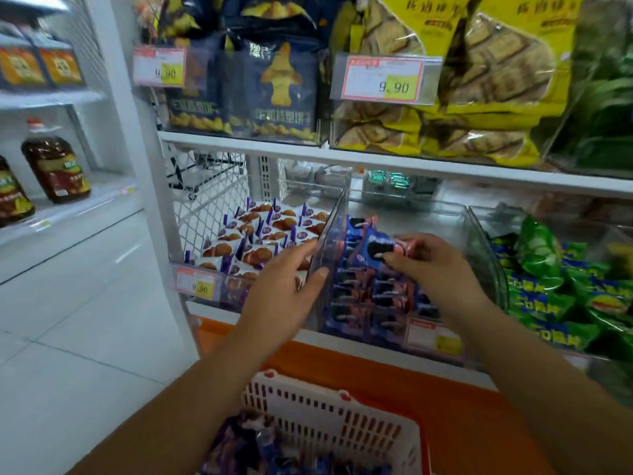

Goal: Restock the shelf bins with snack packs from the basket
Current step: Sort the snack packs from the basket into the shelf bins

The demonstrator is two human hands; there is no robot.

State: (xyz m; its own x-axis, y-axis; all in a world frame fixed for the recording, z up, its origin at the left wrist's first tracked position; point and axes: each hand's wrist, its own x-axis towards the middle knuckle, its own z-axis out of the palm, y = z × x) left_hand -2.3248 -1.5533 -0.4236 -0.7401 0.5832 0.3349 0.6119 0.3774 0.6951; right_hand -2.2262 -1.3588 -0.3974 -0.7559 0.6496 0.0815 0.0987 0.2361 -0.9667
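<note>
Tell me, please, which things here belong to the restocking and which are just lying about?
Job: right hand holding a blue pack; left hand holding the bin wall; basket.
Lying about: oil bottles, yellow bags, green packs.

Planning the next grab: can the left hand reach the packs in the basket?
Probably yes: left hand only holds the clear bin wall, and the basket lies open below, its packs uncovered.

A brown bottle is set on a white side shelf at the left, orange boxes are kept one shelf higher, and pale floor tiles are seen below.
</note>
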